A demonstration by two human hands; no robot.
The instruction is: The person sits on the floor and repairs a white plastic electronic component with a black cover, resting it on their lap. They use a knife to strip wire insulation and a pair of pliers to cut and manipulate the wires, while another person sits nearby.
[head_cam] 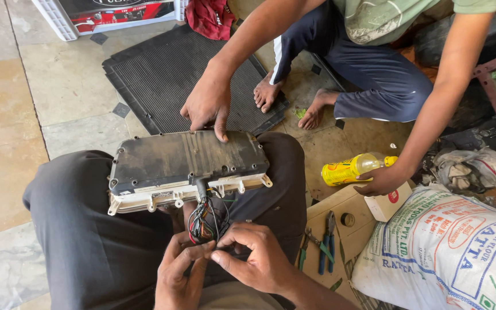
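The wire bundle [205, 221] hangs from the near edge of the instrument cluster housing [188, 166] lying crosswise on the lap, directly above both hands, left fingers [193, 252] and right fingers [225, 252] pinching its strands.

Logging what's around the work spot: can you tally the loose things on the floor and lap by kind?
Dusty black housing with wire bundle: 1
Pliers: 2, side by side on the cardboard
Yellow bottle: 1
Small white box: 1
Printed white sack: 1
Black ribbed mat: 1
Total: 7
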